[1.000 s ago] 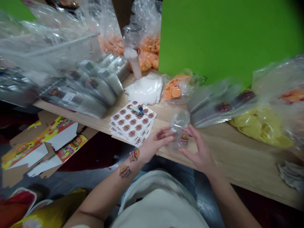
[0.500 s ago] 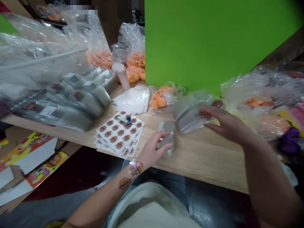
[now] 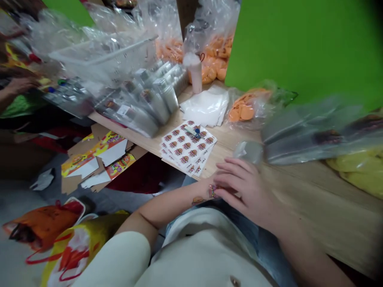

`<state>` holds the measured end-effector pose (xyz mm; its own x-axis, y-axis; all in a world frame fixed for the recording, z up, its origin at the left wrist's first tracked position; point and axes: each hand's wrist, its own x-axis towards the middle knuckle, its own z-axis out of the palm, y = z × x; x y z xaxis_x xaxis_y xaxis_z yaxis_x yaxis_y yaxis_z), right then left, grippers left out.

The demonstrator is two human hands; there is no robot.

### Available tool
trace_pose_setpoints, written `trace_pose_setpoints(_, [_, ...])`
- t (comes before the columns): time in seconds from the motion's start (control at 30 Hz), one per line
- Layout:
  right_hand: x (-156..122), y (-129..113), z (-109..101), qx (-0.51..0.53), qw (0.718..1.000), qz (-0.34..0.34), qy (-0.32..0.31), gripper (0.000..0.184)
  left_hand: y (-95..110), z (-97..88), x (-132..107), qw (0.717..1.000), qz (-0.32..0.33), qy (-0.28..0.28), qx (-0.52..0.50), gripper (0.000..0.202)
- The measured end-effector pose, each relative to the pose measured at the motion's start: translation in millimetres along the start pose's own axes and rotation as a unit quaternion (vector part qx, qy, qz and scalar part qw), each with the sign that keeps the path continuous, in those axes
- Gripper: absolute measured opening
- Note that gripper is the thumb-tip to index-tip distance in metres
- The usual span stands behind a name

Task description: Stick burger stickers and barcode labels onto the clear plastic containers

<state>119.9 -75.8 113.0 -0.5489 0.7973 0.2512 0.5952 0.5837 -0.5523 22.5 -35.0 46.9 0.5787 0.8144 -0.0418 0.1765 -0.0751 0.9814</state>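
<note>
Right hand [image 3: 243, 189] covering left wrist [image 3: 212, 192]

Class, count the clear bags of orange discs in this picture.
3: one large bag and another at the back of the table, and a smaller one beside the white sheets. Others may be hidden.

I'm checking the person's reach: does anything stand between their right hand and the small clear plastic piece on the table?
Nothing visible does. The right hand lies just below the clear plastic piece on the wooden table, its fingers reaching nearly up to it. Blur hides whether they touch.
</note>
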Motion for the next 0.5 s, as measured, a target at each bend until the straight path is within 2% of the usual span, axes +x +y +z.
trace_pose_setpoints(0.1, [-1.5, -4.6, 4.9, 0.051, 0.995, 0.022, 0.078, 0.013, -13.0, -9.9, 10.0, 0.998, 0.001, 0.0, -0.056, 0.019])
trace_pose_setpoints(0.2, [-18.2, 7.5, -10.3, 0.116, 0.972, 0.131, 0.16, 0.017, -15.0, -27.2, 17.5, 0.991, -0.015, 0.005, -0.135, 0.031])
trace_pose_setpoints(0.27, [-29.1, 21.7, -20.3, 0.11, 0.966, 0.179, 0.148, 0.019, -9.4, -35.9, 13.6, 0.975, -0.049, -0.004, -0.218, 0.036])
trace_pose_setpoints(0.37, [-39.1, 41.8, -22.6, 0.101, 0.977, 0.183, 0.047, 0.025, 3.1, -36.2, 0.4, 0.958, -0.054, -0.085, -0.27, 0.044])
trace_pose_setpoints(0.4, [-41.1, 46.5, -19.5, 0.111, 0.973, 0.199, 0.037, 0.029, 6.9, -32.6, -3.5, 0.958, -0.051, -0.094, -0.268, 0.049])
trace_pose_setpoints(0.43, [-42.9, 49.9, -14.9, 0.129, 0.964, 0.225, 0.053, 0.036, 10.2, -27.6, -6.7, 0.959, -0.05, -0.087, -0.264, 0.055])
trace_pose_setpoints(0.5, [-46.8, 53.7, -2.9, 0.195, 0.93, 0.284, 0.129, 0.052, 14.9, -14.7, -10.3, 0.958, -0.06, -0.046, -0.277, 0.058])
